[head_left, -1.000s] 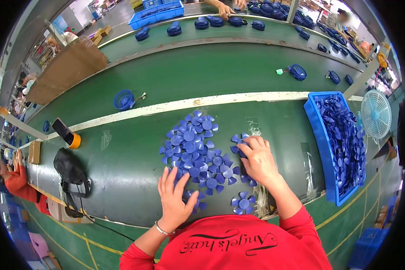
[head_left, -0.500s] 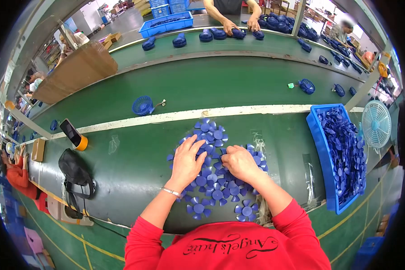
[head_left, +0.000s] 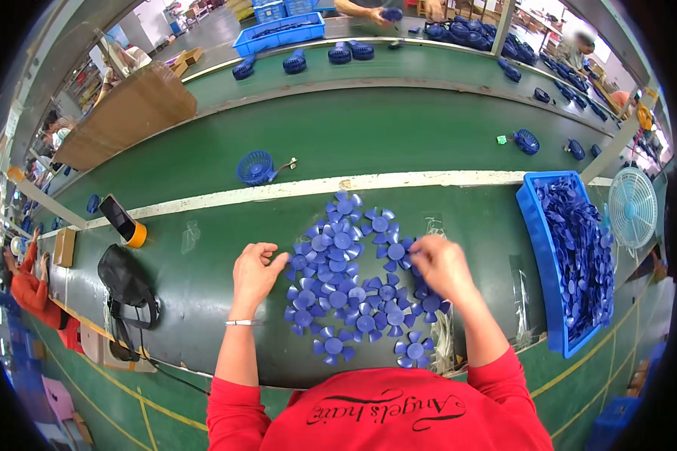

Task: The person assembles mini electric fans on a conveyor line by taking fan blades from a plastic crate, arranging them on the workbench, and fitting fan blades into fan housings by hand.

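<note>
Several blue fan blades [head_left: 336, 299] lie in a loose, overlapping pile on the dark green worktop [head_left: 203, 301]. My left hand [head_left: 256, 275] is at the pile's left edge, thumb and fingers curved and apart, with nothing between them. At the upper right of the pile, my right hand [head_left: 440, 263] has its fingertips pinched at a blade; its fingers are slightly blurred. One blade [head_left: 414, 349] lies near the front edge, and another [head_left: 333, 345] lies to its left.
A blue bin [head_left: 530, 203] full of blades stands at the right, beside a fan [head_left: 632, 207]. A black bag [head_left: 124, 278], a phone [head_left: 115, 214] and a small box [head_left: 64, 248] lie left. Beyond the white strip, fan housings [head_left: 256, 167] sit on the belt [head_left: 368, 128].
My left hand has pulled back left off the pile, and my right hand has moved to the right. The blades are more spread at the top. The near fan housings have shifted right.
</note>
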The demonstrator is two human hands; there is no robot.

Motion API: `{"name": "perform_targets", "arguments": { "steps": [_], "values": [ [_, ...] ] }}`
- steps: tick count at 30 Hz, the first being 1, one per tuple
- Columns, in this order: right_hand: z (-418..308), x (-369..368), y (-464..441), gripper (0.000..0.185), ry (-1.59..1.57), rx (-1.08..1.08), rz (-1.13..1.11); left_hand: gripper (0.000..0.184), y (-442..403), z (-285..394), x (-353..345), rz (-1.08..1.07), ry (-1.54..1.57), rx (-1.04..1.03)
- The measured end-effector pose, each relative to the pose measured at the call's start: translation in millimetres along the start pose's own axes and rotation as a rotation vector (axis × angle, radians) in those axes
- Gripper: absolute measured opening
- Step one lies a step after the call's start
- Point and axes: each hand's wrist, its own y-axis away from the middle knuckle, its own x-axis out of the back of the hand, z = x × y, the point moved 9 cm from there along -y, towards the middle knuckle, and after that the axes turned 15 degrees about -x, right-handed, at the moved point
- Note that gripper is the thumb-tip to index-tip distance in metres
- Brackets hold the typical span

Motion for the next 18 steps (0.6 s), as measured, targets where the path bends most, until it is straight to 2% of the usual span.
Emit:
{"name": "perform_targets", "arguments": {
  "steps": [3, 5, 6, 8, 12, 15, 16, 18],
  "values": [
    [-24.3, -34.9, 27.7, 0.019, 0.127, 0.135, -0.237, 0.029, 0.3, 14.5, -14.0, -0.039, -0.157, -0.007],
    [-25.2, -51.6, 36.6, 0.026, 0.233, 0.214, -0.213, 0.024, -0.5, 9.4, -22.2, -0.012, -0.118, -0.012],
    [-22.4, -59.9, 36.7, 0.034, 0.299, 0.193, -0.243, 0.024, -0.8, 3.4, -23.9, -0.023, -0.113, -0.019],
    [-19.8, -64.5, 33.5, 0.037, 0.329, 0.158, -0.256, 0.023, -1.8, -4.5, -20.7, -0.012, -0.101, -0.048],
    [-15.3, -71.0, 24.7, 0.043, 0.395, 0.107, -0.299, 0.026, 3.0, -14.1, -1.7, 0.046, -0.017, 0.044],
    [-15.9, -71.2, 20.1, 0.04, 0.386, 0.107, -0.333, 0.028, 13.2, -41.9, -7.9, -0.002, 0.285, 0.233],
    [-15.2, -70.1, 18.1, 0.039, 0.316, 0.119, -0.377, 0.026, 15.5, -42.4, -7.3, 0.055, 0.423, 0.207],
    [-11.9, -65.6, 12.8, 0.035, 0.176, 0.141, -0.465, 0.023, 23.7, -22.8, 7.7, 0.185, 0.401, 0.119]
  ]
}}
